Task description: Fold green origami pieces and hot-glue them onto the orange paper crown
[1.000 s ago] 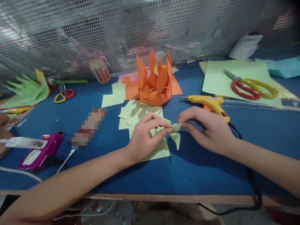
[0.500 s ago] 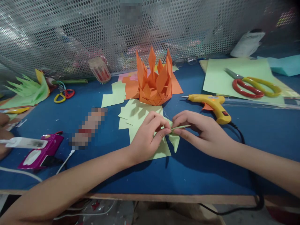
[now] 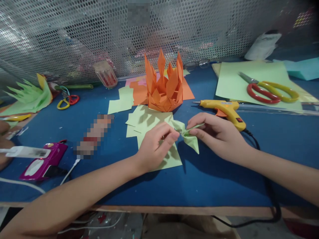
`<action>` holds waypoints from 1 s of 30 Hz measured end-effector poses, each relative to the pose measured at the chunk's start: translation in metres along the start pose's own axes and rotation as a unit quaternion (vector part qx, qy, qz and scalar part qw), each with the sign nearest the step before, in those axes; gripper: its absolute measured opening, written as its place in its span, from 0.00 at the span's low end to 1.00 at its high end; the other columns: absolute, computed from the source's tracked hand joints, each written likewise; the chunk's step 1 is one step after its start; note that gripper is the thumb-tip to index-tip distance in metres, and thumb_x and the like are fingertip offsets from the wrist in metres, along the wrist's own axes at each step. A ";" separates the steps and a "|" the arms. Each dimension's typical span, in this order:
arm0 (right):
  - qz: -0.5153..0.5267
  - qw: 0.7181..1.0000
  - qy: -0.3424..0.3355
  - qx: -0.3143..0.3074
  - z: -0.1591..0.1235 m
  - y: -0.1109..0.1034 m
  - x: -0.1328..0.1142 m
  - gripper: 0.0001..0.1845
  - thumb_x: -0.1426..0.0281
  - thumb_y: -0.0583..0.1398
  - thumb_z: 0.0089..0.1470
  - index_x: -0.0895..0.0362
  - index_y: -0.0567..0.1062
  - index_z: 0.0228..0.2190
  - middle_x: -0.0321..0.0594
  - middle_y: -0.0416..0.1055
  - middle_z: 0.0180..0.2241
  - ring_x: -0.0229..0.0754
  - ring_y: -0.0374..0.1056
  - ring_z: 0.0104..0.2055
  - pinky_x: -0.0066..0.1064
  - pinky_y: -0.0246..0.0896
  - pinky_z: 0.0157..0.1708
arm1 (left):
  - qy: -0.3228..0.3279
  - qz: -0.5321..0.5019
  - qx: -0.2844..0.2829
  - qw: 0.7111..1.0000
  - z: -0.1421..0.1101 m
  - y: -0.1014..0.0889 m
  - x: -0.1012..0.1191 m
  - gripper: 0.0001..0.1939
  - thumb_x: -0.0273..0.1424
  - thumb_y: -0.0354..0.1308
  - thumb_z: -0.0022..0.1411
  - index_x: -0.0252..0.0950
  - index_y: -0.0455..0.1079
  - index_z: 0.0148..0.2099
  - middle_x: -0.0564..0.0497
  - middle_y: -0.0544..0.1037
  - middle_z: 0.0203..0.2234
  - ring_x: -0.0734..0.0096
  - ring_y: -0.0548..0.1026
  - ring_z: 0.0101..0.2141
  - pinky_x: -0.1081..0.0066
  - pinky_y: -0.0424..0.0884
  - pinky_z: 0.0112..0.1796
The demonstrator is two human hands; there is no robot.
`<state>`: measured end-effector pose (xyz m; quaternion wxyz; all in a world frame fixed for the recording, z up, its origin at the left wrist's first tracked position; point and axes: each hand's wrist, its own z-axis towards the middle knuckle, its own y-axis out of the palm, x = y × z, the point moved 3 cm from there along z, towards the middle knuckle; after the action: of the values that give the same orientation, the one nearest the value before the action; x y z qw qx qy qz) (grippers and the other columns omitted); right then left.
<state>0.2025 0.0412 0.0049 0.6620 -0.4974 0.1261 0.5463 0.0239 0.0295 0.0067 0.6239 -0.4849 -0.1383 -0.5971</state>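
"How many pieces are in hand?"
"One folded green paper (image 3: 191,142), raised over the bench (image 3: 199,189) between two hands. The right hand (image 3: 220,136) has its grip pinched on a flap; the left hand (image 3: 154,146) has fingertips at the paper's left side, but I cannot tell whether that grip holds it."
"Which way does it point?"
"Its long axis slants from upper left to lower right, the lower tip toward the near edge. Blue surface stretches between."
"Beyond it?"
"One orange crown (image 3: 171,89), one yellow glue gun (image 3: 226,107)."
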 end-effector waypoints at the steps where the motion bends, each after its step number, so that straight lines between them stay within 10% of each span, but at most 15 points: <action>1: -0.006 1.000 -0.016 0.000 0.000 0.000 -0.002 0.02 0.69 0.58 0.58 0.52 0.71 0.33 0.37 0.72 0.30 0.38 0.69 0.30 0.29 0.67 0.24 | -0.020 -0.006 -0.004 1.000 0.001 0.001 -0.001 0.15 0.34 0.52 0.67 0.36 0.64 0.28 0.55 0.67 0.22 0.76 0.65 0.26 0.73 0.63 0.29; 8: -0.094 0.982 -0.161 0.007 -0.003 -0.002 -0.016 0.07 0.77 0.57 0.57 0.53 0.71 0.36 0.38 0.72 0.32 0.37 0.71 0.35 0.29 0.68 0.31 | -0.170 -0.083 0.028 0.982 0.001 0.004 -0.007 0.07 0.32 0.64 0.55 0.35 0.70 0.30 0.56 0.72 0.24 0.78 0.65 0.24 0.76 0.65 0.28; 17: -0.115 0.979 -0.166 -0.006 -0.004 0.000 -0.015 0.09 0.79 0.57 0.56 0.53 0.70 0.37 0.38 0.72 0.33 0.36 0.71 0.35 0.29 0.68 0.33 | -0.201 -0.130 0.049 0.970 0.000 0.003 -0.013 0.06 0.31 0.66 0.53 0.36 0.73 0.29 0.54 0.75 0.24 0.75 0.68 0.25 0.73 0.66 0.29; 30: 0.089 0.993 0.076 -0.016 -0.005 0.006 -0.003 0.05 0.66 0.59 0.57 0.54 0.71 0.32 0.36 0.72 0.28 0.36 0.70 0.27 0.29 0.68 0.26 | -0.127 -0.154 0.050 0.979 0.003 0.002 -0.009 0.06 0.30 0.62 0.58 0.36 0.70 0.29 0.55 0.68 0.26 0.76 0.65 0.27 0.73 0.63 0.30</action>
<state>0.1976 0.0349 0.0017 0.5908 -0.5349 0.2113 0.5658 0.0250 0.0364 0.0005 0.5255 -0.4979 -0.3186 -0.6119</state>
